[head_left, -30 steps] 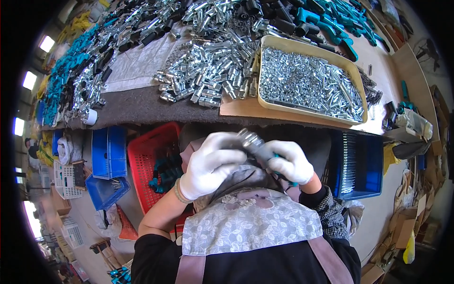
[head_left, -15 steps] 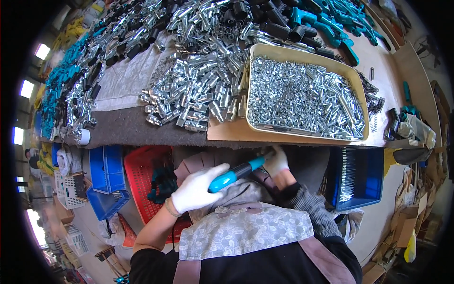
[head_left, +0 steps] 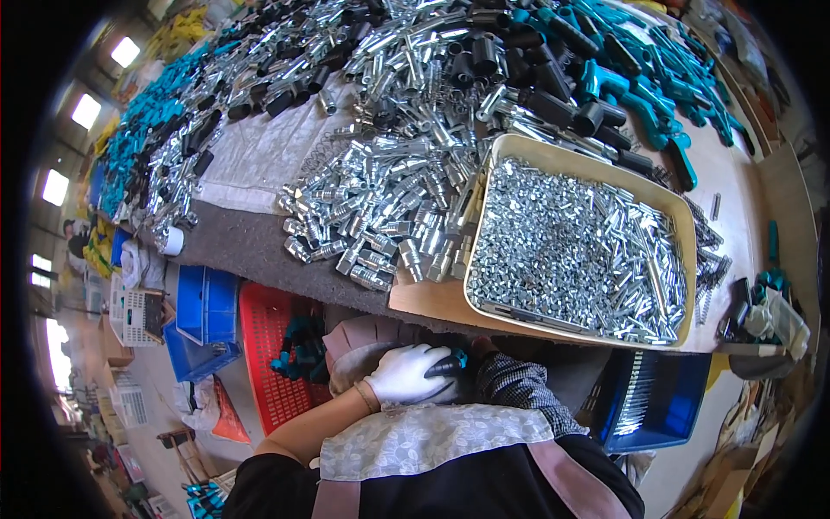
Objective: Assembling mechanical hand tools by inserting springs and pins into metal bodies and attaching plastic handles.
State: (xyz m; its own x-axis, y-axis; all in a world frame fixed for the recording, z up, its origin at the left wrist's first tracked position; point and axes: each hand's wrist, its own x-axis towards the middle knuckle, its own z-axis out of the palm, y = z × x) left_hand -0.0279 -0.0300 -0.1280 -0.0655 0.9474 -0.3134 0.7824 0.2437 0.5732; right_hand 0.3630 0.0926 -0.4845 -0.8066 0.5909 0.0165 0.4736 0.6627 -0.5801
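My left hand [head_left: 410, 374], in a white glove, is closed round a black-and-teal tool handle [head_left: 446, 367] over my lap, just below the table edge. Only a short black part and a bit of teal show past the fingers. My right forearm, in a checked sleeve [head_left: 513, 386], reaches under the table edge beside it. The right hand's fingers are hidden there, so I cannot see what they hold. Above on the table lies a heap of silver metal fittings [head_left: 372, 212], and a cream tray [head_left: 581, 331] full of small metal pins and slugs.
Teal pistol-shaped bodies [head_left: 644, 99] and black sleeves [head_left: 545, 73] are piled at the back. A red basket [head_left: 275, 346] with teal parts stands below left, near blue bins [head_left: 206, 304]. At lower right is a blue bin [head_left: 661, 402] holding metal rods.
The handle, earlier pointing up to the right between both hands, has swung and is now mostly hidden by my left hand. My right hand has gone under the table edge. The view has tilted.
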